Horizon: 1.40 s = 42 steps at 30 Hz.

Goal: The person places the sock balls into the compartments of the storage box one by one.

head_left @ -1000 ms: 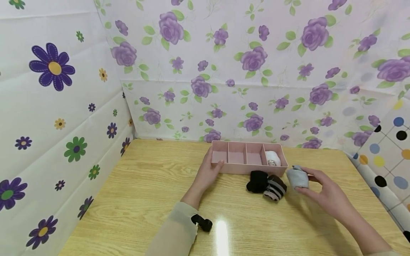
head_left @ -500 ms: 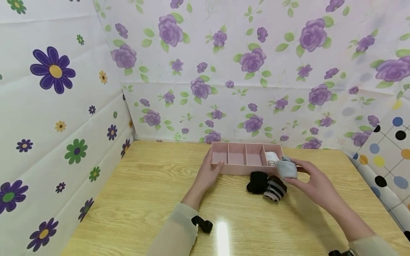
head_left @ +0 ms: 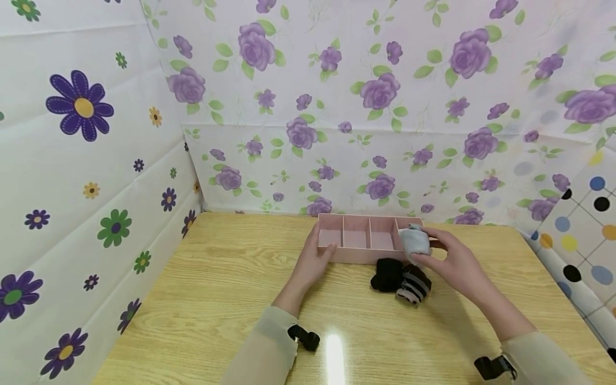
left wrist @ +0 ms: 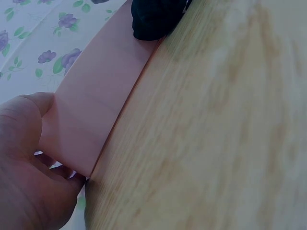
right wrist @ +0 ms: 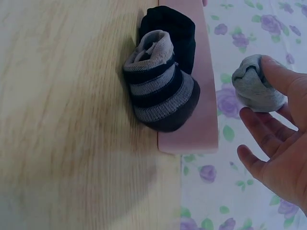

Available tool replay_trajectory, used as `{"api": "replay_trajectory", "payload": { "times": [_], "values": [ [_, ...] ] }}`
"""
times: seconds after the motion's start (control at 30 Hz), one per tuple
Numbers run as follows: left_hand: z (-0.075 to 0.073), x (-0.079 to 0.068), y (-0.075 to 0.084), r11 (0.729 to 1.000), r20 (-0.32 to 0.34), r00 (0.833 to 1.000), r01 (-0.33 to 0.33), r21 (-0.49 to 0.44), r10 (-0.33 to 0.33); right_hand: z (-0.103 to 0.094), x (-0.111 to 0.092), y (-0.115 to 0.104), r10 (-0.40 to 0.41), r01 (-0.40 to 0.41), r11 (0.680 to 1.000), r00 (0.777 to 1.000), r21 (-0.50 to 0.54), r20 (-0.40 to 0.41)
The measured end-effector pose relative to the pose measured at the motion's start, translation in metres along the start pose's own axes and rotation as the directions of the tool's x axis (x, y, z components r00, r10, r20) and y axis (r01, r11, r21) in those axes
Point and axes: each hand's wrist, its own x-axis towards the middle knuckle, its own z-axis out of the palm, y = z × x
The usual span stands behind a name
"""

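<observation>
My right hand (head_left: 454, 262) pinches a rolled light grey sock (head_left: 415, 241) between thumb and fingers, above the rightmost compartment of a pink divided box (head_left: 353, 255). In the right wrist view the grey sock (right wrist: 258, 88) is raised beyond the box's front wall. The left end of the box is gripped by my left hand (head_left: 310, 262), thumb on the front wall. A rolled black sock (head_left: 387, 275) and a striped black-and-grey sock (head_left: 414, 284) lie side by side on the table before the box. The grey sock hides most of the rightmost compartment.
The box's other compartments hold nothing visible. The wooden table (head_left: 216, 278) runs back to a flowered cloth (head_left: 289, 160). Patterned cloths also hang on the left (head_left: 110, 187) and right sides.
My right hand has carried the grey sock leftward and slightly up, from beside the box to above its rightmost compartment, covering the white sock seen there earlier. My left hand stays put.
</observation>
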Motion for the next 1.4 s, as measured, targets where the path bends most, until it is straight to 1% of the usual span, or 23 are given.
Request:
{"api": "replay_trajectory", "payload": {
  "times": [0.03, 0.1, 0.13, 0.23, 0.33, 0.4, 0.43, 0.5, 0.53, 0.63, 0.67, 0.7, 0.73, 0.77, 0.87, 0.9, 0.93, 0.97, 1.07, 1.2, 1.27, 1.37, 1.4],
  "values": [
    [0.001, 0.002, -0.007, 1.000, -0.005, 1.000, -0.019, 0.006, 0.020, 0.001, 0.002, 0.000, -0.001, 0.001, 1.000, 1.000, 0.005, 0.002],
    [0.002, 0.003, -0.012, 0.999, -0.010, 0.999, -0.037, -0.012, 0.037, 0.003, 0.007, 0.000, -0.004, 0.004, 1.000, 1.000, 0.014, 0.007],
    [0.004, 0.005, -0.018, 0.999, -0.017, 0.999, -0.051, 0.000, 0.051, 0.005, 0.009, 0.000, -0.006, 0.006, 1.000, 1.000, 0.017, 0.008],
    [0.005, 0.007, -0.023, 0.999, -0.019, 0.998, -0.052, -0.003, 0.052, 0.009, 0.016, 0.001, -0.007, 0.006, 0.999, 1.000, 0.039, 0.014],
    [0.005, 0.007, -0.022, 0.999, -0.019, 0.999, -0.045, 0.003, 0.045, 0.014, 0.022, 0.001, -0.004, 0.002, 0.998, 1.000, 0.067, 0.021],
    [0.004, 0.005, -0.017, 0.999, -0.012, 0.999, -0.031, -0.015, 0.031, 0.017, 0.026, 0.000, -0.005, 0.004, 0.997, 1.000, 0.079, 0.020],
    [0.005, 0.006, -0.021, 0.999, -0.017, 0.999, -0.042, 0.000, 0.042, 0.019, 0.027, 0.000, -0.006, 0.005, 0.997, 1.000, 0.081, 0.017],
    [0.002, 0.003, -0.011, 0.999, -0.010, 0.999, -0.033, -0.036, 0.033, 0.021, 0.030, -0.002, -0.014, 0.013, 0.998, 1.000, 0.067, 0.005],
    [0.003, 0.004, -0.016, 0.999, -0.014, 0.999, -0.045, -0.021, 0.044, 0.022, 0.032, -0.002, -0.017, 0.017, 0.998, 1.000, 0.063, 0.000],
    [0.003, 0.004, -0.016, 0.998, -0.015, 0.998, -0.053, -0.022, 0.053, 0.026, 0.037, -0.004, -0.020, 0.021, 0.999, 1.000, 0.047, -0.012],
    [0.002, 0.004, -0.013, 0.998, -0.015, 0.999, -0.050, -0.024, 0.050, 0.027, 0.039, -0.004, -0.021, 0.022, 0.999, 1.000, 0.042, -0.014],
    [0.004, 0.006, -0.018, 0.998, -0.019, 0.998, -0.055, -0.007, 0.054, 0.029, 0.040, -0.004, -0.018, 0.019, 0.999, 1.000, 0.042, -0.016],
    [0.003, 0.006, -0.018, 0.998, -0.019, 0.998, -0.057, -0.008, 0.057, 0.030, 0.042, -0.004, -0.018, 0.019, 0.999, 1.000, 0.040, -0.018],
    [0.002, 0.004, -0.013, 0.999, -0.015, 0.999, -0.048, -0.024, 0.048, 0.031, 0.044, -0.004, -0.018, 0.018, 0.999, 1.000, 0.037, -0.021],
    [0.002, 0.005, -0.012, 0.999, -0.012, 0.999, -0.043, -0.024, 0.043, 0.035, 0.048, -0.003, -0.014, 0.015, 0.999, 0.999, 0.033, -0.032],
    [0.001, 0.003, -0.009, 0.999, -0.007, 0.999, -0.035, -0.037, 0.035, 0.036, 0.050, -0.003, -0.012, 0.013, 0.999, 0.999, 0.033, -0.036],
    [0.001, 0.003, -0.009, 0.999, -0.007, 0.999, -0.038, -0.038, 0.038, 0.037, 0.051, -0.003, -0.011, 0.012, 0.999, 0.999, 0.031, -0.039],
    [0.002, 0.005, -0.013, 0.999, -0.011, 0.999, -0.043, -0.019, 0.043, 0.038, 0.052, -0.003, -0.009, 0.011, 1.000, 0.999, 0.028, -0.042],
    [0.002, 0.005, -0.013, 0.999, -0.012, 0.999, -0.037, -0.026, 0.037, 0.042, 0.056, -0.003, -0.009, 0.009, 1.000, 0.999, 0.019, -0.044],
    [0.004, 0.007, -0.019, 0.999, -0.016, 0.999, -0.030, -0.017, 0.030, 0.046, 0.060, -0.005, -0.010, 0.010, 1.000, 0.999, -0.009, -0.030],
    [0.006, 0.009, -0.025, 1.000, -0.024, 0.999, -0.027, 0.017, 0.027, 0.048, 0.062, -0.005, -0.013, 0.013, 1.000, 1.000, -0.024, -0.024],
    [0.005, 0.008, -0.022, 0.999, -0.025, 0.999, -0.019, 0.037, 0.020, 0.051, 0.065, -0.004, -0.020, 0.020, 0.999, 1.000, -0.026, -0.017],
    [0.003, 0.005, -0.015, 1.000, -0.019, 1.000, -0.006, 0.024, 0.006, 0.052, 0.066, -0.003, -0.024, 0.023, 0.999, 1.000, -0.025, -0.015]
  ]
}}
